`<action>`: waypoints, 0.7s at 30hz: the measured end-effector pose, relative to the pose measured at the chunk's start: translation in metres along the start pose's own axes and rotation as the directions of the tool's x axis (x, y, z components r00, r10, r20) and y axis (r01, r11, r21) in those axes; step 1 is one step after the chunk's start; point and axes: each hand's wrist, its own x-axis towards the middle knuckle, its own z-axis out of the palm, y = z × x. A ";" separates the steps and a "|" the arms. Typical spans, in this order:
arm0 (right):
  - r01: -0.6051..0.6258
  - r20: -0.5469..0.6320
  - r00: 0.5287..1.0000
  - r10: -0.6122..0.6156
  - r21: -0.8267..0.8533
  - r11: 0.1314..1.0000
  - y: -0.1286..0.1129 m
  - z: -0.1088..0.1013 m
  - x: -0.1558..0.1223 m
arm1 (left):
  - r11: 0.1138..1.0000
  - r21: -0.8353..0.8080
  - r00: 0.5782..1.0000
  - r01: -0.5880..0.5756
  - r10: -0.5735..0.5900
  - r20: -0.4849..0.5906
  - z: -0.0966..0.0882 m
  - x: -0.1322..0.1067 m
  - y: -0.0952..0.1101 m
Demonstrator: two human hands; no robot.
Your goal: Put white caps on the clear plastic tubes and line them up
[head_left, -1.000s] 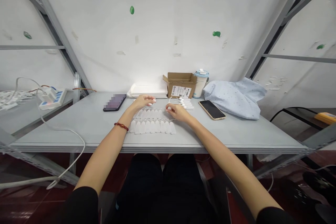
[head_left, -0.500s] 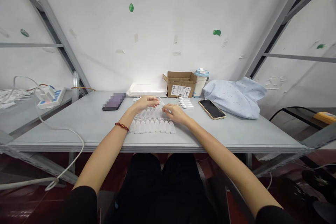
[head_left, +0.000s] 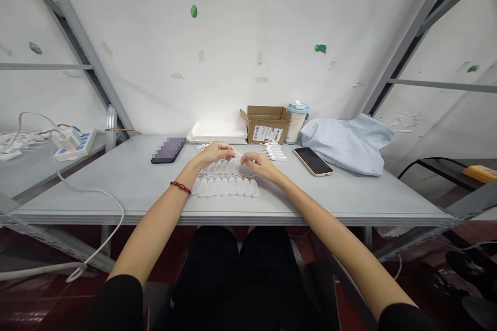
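Above the back row of pieces, my left hand (head_left: 217, 153) is closed in a pinch on a small translucent white piece (head_left: 238, 155). A red bead bracelet (head_left: 180, 186) circles that wrist. My right hand (head_left: 258, 164) is close beside it, thumb and fingers pressed together near the piece; anything between them is too small to make out. Below the hands lie two rows of frosted white oval tags with thin strings, a front row (head_left: 225, 187) and a back row (head_left: 220, 167) partly covered by my left hand. Several white stick-like pieces (head_left: 276, 153) lie right of my hands.
Behind stand a stack of white trays (head_left: 217, 133), an open cardboard box (head_left: 267, 119) and a blue-lidded cup (head_left: 296, 121). A phone (head_left: 313, 161) and pale blue cloth (head_left: 347, 142) are at right. A dark purple, partly pixelated phone-like object (head_left: 168, 150) lies left; a white cable (head_left: 97, 190) crosses the table's left end.
My right fingertips have moved up slightly, close to the left fingertips. The translucent piece has come lower between the hands. The rows on the table look the same.
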 end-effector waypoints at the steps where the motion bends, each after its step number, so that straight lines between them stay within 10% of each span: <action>1: -0.014 -0.009 1.000 0.015 0.040 0.999 -0.001 -0.001 0.000 | 1.000 0.001 1.000 0.005 -0.005 0.002 0.000 0.000 0.000; 21: -0.227 0.094 0.972 0.214 0.599 0.767 0.002 -0.007 0.001 | 0.994 -0.113 0.999 0.008 -0.003 0.051 0.001 -0.004 0.005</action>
